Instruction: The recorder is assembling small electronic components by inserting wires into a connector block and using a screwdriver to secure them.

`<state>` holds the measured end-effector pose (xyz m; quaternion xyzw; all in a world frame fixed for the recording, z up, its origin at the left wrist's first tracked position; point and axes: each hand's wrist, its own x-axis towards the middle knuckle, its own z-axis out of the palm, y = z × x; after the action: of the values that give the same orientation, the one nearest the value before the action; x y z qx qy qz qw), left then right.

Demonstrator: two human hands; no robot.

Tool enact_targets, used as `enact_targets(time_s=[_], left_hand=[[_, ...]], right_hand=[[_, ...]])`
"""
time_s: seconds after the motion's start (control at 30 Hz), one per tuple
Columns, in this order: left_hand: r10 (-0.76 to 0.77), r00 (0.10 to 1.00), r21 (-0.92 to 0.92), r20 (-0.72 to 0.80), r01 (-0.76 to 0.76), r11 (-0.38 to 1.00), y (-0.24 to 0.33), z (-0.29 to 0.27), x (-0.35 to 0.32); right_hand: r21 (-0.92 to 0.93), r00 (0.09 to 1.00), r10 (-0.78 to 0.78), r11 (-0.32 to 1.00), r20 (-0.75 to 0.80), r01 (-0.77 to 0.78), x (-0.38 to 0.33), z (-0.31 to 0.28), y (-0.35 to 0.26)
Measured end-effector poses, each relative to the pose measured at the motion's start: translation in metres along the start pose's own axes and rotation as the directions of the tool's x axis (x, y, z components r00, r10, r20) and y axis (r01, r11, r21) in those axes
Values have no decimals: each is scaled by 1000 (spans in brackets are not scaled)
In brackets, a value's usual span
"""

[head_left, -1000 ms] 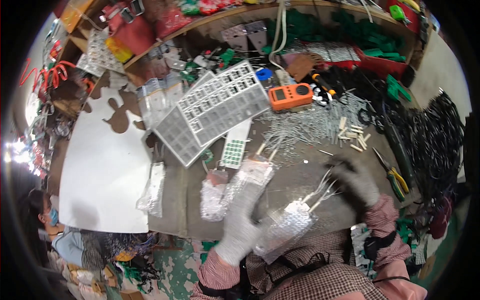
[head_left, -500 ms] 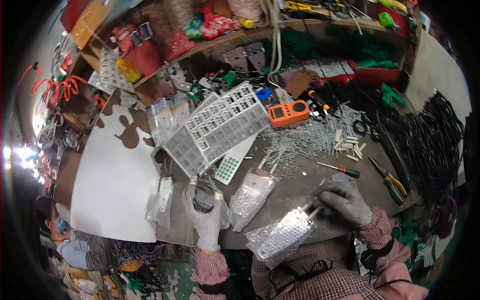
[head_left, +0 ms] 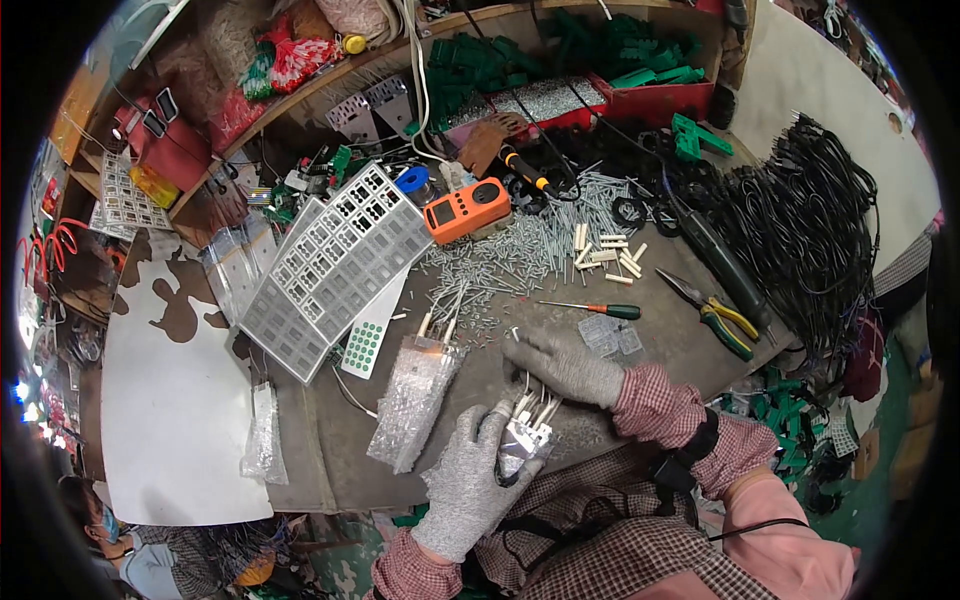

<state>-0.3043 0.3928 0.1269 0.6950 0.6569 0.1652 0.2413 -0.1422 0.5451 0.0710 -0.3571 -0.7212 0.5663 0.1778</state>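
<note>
My left hand (head_left: 468,485), in a grey knit glove, is closed round a silver bubble-wrapped pack (head_left: 521,448) at the table's front edge. White sleeves and thin wires (head_left: 545,410) stick out of its upper end. My gloved right hand (head_left: 568,368) is over these wires with its fingers bent together. A small light piece shows at its fingertips, too small to name; what the fingers grip is mostly hidden. To the left of my hands lies another bubble-wrapped pack (head_left: 412,405), with two white sleeved leads pointing away from me.
Beyond my hands lie loose screws (head_left: 480,262), white sleeves (head_left: 605,255), a screwdriver (head_left: 610,311), pliers (head_left: 715,315) and an orange meter (head_left: 467,210). White slotted trays (head_left: 335,270) lie left, black cables (head_left: 800,210) right. A person (head_left: 110,535) is at lower left.
My left hand has moved from beside the trays to the bubble-wrapped pack, and no longer holds the dark round thing. My right hand has moved away from me. The view has shifted.
</note>
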Motion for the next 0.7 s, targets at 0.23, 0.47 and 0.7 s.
enact_targets(time_s=[0.23,0.47,0.7], left_hand=[[133,990,53,-37,-130,990,8,-16,11],[340,939,440,41,-323,838,29,3,68],[191,976,-63,-107,-198,978,25,8,77]], right_hand=[[239,776,159,971,-610,-11,-20,-122,46],[-643,878,14,675,-478,-361,-17,-111,43],[-505,840,-209,859,-500,-87,-27,-95,42]])
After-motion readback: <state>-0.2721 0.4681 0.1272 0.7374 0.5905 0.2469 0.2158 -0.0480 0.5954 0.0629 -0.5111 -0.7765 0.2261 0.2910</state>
